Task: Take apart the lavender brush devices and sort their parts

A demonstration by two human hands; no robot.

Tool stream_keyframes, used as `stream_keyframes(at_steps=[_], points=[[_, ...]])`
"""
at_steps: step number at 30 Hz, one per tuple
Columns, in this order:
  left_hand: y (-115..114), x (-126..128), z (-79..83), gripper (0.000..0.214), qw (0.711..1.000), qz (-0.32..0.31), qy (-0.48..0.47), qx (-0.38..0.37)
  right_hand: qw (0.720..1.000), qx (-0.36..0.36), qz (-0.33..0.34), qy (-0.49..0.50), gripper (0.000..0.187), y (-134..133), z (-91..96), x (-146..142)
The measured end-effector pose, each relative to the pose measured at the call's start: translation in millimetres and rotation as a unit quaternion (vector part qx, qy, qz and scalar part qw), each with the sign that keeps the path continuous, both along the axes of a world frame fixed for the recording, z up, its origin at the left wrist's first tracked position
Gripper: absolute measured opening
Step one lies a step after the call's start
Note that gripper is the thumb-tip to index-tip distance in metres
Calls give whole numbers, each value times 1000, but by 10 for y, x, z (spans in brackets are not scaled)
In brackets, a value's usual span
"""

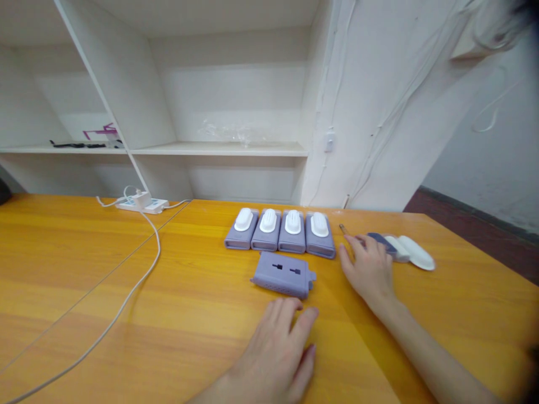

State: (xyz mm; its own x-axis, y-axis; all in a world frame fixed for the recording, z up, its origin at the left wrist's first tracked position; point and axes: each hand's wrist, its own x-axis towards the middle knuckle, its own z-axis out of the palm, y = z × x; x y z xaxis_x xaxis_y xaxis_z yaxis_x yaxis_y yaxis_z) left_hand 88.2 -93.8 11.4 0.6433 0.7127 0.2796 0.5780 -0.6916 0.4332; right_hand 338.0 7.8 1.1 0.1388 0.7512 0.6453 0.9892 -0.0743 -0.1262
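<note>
My left hand [280, 350] rests on the wooden table with its fingers apart and nothing in it. Just beyond its fingertips lies a purple plastic case [281, 274] with two dark keyhole-like slots and a tab on its right end. My right hand [370, 275] is farther forward, fingers spread and palm down. Its fingertips are at a small thin rod [342, 228], whose rear part they hide. Right behind this hand are a dark blue-purple piece [381, 242], a white piece [398, 248] and a white oval piece [416, 253].
Several purple cases [239, 238] with white oval tops stand in a row behind the loose case. A white power strip [155, 206] with a long cable [138, 286] lies at the left. White shelves [227, 148] hold clear plastic wrap [236, 133].
</note>
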Motion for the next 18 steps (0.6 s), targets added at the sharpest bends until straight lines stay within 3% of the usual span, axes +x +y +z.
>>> stream_keyframes(at_steps=[2,5,8,12,18], points=[[65,-38,-49,48,997,66,-16,44,993,2,98,59,39,-108,19,-113],[212,-114,-132,46,976,191,-43,100,954,-50,267,127,49,-319,31,-333],[327,-173,-185,53,967,226,-79,88,914,-138,359,132,66,-498,31,-574],[341,-187,-180,53,978,172,-110,38,909,-153,368,120,58,-535,27,-736],[262,-170,-164,53,989,116,-90,31,916,-149,363,84,61,-507,11,-528]])
